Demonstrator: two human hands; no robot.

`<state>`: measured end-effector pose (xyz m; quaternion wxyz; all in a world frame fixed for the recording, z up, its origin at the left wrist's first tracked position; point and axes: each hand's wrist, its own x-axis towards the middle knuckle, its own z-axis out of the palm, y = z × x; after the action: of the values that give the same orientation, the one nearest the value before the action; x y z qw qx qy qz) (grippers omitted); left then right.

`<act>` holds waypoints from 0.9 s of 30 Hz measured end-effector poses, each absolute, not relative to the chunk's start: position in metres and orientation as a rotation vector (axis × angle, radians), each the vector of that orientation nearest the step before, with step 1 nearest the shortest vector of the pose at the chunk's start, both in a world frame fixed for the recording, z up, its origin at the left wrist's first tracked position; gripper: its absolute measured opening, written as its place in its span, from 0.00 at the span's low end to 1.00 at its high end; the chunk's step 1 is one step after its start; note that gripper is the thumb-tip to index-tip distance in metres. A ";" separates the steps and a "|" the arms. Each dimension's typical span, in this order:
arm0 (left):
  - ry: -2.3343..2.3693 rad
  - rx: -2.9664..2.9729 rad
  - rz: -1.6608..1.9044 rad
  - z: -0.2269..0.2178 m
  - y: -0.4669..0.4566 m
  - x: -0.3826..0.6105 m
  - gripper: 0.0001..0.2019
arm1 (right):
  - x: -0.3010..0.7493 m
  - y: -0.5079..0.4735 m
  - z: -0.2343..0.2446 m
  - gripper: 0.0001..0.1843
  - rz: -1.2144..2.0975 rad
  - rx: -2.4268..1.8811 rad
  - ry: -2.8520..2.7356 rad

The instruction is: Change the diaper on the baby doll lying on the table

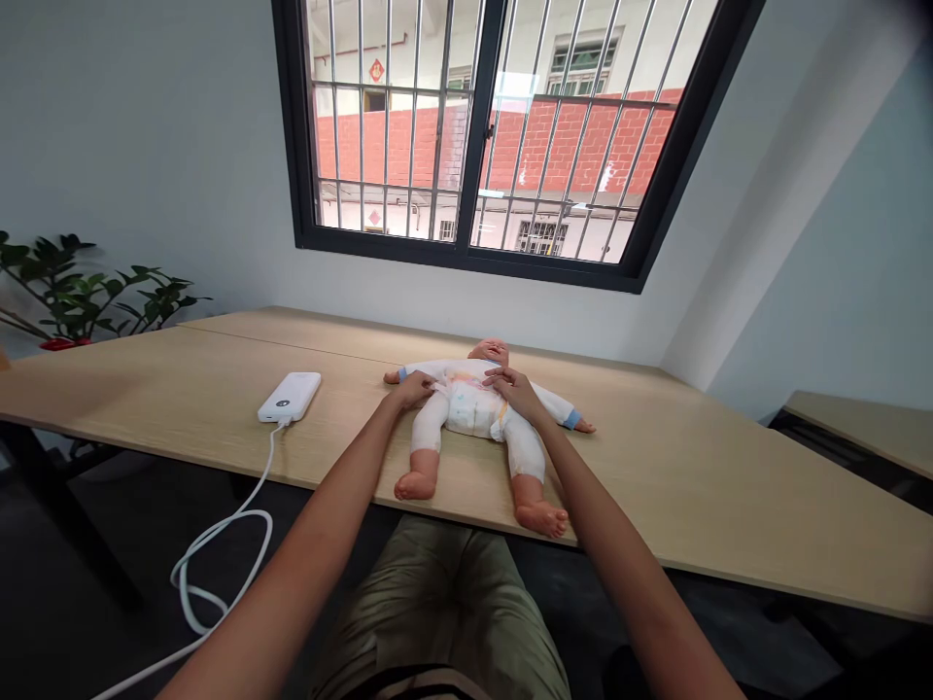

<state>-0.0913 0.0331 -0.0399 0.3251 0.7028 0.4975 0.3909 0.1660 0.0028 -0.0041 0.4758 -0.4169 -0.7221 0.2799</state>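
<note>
A baby doll [525, 452] lies on its back on the table, head toward the window and feet near the front edge. It has a white body suit with blue cuffs, and a white diaper [472, 406] is around its hips. At the diaper's left side, my left hand [415, 389] is closed, its fingertips pinching the edge by the waist. My right hand [516, 391] is closed on the diaper's upper edge at the other side, fingers bent over the doll's belly. The fingertips of both hands are small and partly hidden.
A white power bank [290, 397] with a white cable [255, 486] lies left of the doll; the cable hangs off the front edge of the wooden table [692, 467]. A plant [80, 292] stands at far left. Behind the table is a barred window [466, 248].
</note>
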 end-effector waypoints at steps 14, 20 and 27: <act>1.458 1.560 1.180 -0.027 0.046 -0.096 0.07 | 0.070 -0.016 0.053 0.15 0.113 -1.072 -2.575; 1.292 1.429 1.184 -0.026 0.041 -0.091 0.08 | 0.040 -0.010 0.051 0.14 -0.155 -1.398 -2.734; 1.084 1.271 1.213 -0.033 0.029 -0.096 0.06 | 0.067 0.018 0.020 0.07 0.150 -1.330 -2.276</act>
<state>-0.0962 0.0290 -0.0333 0.5131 0.5286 0.4506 0.5043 0.0669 0.0180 0.0198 0.2481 -0.4879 -0.8351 0.0549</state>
